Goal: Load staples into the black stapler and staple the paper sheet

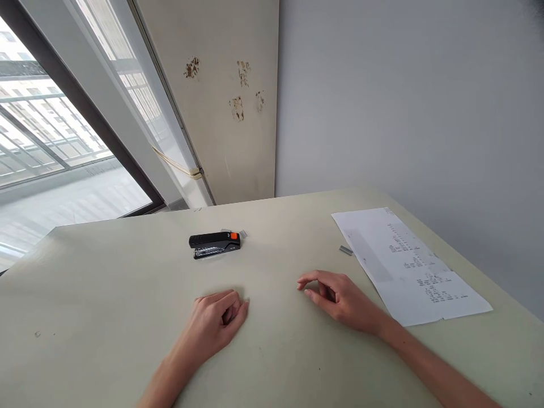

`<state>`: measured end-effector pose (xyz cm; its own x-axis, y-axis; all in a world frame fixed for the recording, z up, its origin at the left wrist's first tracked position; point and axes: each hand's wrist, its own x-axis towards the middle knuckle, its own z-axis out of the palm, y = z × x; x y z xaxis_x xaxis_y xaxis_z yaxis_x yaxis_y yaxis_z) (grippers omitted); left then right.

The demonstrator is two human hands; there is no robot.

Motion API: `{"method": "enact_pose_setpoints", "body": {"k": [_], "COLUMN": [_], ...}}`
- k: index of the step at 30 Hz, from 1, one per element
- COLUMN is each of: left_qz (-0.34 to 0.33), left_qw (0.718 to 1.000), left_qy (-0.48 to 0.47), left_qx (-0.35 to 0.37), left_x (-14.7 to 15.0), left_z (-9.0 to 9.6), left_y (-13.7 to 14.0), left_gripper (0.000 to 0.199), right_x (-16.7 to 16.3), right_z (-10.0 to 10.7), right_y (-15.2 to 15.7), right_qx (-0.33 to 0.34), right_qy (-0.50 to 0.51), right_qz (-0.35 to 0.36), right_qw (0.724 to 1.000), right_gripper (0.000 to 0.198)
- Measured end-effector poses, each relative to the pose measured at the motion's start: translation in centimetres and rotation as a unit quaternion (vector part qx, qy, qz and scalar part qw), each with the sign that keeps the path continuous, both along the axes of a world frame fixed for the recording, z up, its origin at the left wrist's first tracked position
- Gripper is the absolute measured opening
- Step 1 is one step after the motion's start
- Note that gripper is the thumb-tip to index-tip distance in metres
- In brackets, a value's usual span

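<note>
My left hand [216,318] rests on the table in a loose fist, with its thumb alongside the curled fingers and nothing showing in it. Beyond it lies a black stapler [215,243] with an orange button, apart from the hand. To the right, my right hand [329,296] lies on the tabletop with its fingers loosely bent, a gap between thumb and forefinger, holding nothing. A small grey strip of staples [345,250] sits past the right hand, against the edge of a printed sheet of paper [374,258]. Its forearm passes just in front of the paper's near corner.
The pale table [106,306] has its far edge close to a beige panel [229,147] with brown patches. A small clear or grey piece [243,233] lies behind the stapler. At the right stands a grey wall [403,102]; a window [46,124] is at the left.
</note>
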<state>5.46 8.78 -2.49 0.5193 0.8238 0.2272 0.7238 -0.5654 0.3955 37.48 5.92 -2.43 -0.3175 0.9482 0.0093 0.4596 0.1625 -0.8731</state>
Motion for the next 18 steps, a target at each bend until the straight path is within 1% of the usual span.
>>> {"method": "enact_pose_setpoints", "body": {"k": [6,12,18], "left_qz": [0.003,-0.003,0.001], "left_qw": [1.0,0.999,0.999], "left_qy": [-0.003,0.007,0.003], "left_qx": [0.007,0.034,0.032], "left_x": [-0.05,-0.2,-0.08], "left_z": [-0.14,-0.62,-0.65], "left_y": [-0.03,0.08,0.18], "left_gripper": [0.04,0.038,0.038], "right_x": [-0.09,-0.15,-0.12], "right_z": [-0.02,0.15,0.21], "right_y": [0.0,-0.06,0.01], "right_qx": [-0.006,-0.006,-0.007], "right_qy": [0.005,0.0,-0.003], "right_qz": [-0.002,-0.002,-0.005], "right_qw": [1.0,1.0,1.0], "right_gripper": [0.022,0.022,0.022]}}
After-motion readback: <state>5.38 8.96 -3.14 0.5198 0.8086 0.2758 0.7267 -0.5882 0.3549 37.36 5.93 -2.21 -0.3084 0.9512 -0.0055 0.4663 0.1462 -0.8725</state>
